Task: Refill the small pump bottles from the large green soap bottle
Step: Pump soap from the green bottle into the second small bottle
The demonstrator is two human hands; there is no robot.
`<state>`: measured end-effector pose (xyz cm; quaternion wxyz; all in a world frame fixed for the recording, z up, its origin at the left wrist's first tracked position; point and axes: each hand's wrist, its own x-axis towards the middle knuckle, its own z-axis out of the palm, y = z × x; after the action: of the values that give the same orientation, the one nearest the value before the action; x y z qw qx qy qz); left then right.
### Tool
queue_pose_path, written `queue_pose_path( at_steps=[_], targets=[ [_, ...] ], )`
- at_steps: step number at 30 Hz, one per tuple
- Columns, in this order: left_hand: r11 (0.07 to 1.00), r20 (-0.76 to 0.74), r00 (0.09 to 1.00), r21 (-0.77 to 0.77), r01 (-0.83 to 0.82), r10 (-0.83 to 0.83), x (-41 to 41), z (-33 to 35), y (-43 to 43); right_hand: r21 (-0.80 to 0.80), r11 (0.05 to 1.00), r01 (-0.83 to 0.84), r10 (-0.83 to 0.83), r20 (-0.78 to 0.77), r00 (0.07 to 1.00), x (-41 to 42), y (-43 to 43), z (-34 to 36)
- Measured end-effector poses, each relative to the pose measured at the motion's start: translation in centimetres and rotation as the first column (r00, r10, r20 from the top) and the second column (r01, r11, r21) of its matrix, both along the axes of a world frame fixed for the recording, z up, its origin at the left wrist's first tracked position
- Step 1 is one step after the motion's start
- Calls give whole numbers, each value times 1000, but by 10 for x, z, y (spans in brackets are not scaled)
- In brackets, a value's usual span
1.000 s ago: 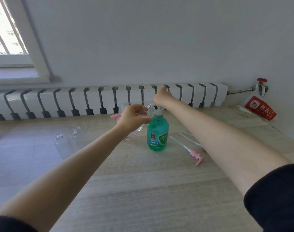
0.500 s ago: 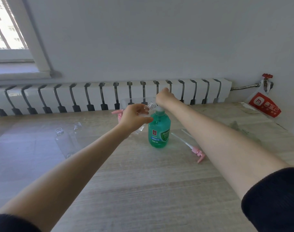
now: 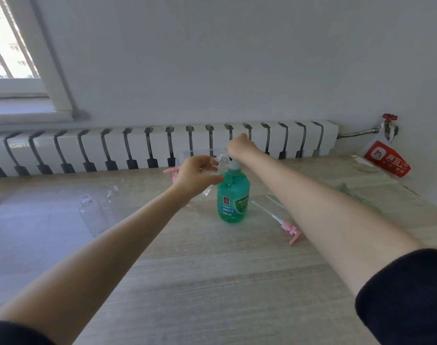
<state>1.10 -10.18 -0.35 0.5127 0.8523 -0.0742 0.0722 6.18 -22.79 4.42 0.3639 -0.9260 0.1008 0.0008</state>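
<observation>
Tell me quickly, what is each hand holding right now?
Left hand: holds a small clear plastic bottle, tilted.
Right hand: over the large green soap bottle; grip cannot be told.

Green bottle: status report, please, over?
Left hand holds small clear bottle, tilted toward green bottle. Right hand over its top, grip hidden. Nothing blocking.

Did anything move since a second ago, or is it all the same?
Nothing visibly changed. The left hand still holds the small clear plastic bottle tilted beside the top of the large green soap bottle. The right hand stays over its grey pump top. The loose pink pump still lies on the wooden table.
</observation>
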Motion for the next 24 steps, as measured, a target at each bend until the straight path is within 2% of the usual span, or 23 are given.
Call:
queue_pose_path(
  at_steps=[8,16,24],
  targets=[
    [1000,9,1000,5,9,-9,-2,6,0,-32,999,-12,14,40,999,-3,-1,13],
    [1000,4,1000,-8,10,-10,-1,6,1,15,1000,13,-13,13,1000,-1,3,8],
    [1000,9,1000,7,9,-9,1,-1,1,-21,1000,5,-4,13,1000,5,2,-4]
  ],
)
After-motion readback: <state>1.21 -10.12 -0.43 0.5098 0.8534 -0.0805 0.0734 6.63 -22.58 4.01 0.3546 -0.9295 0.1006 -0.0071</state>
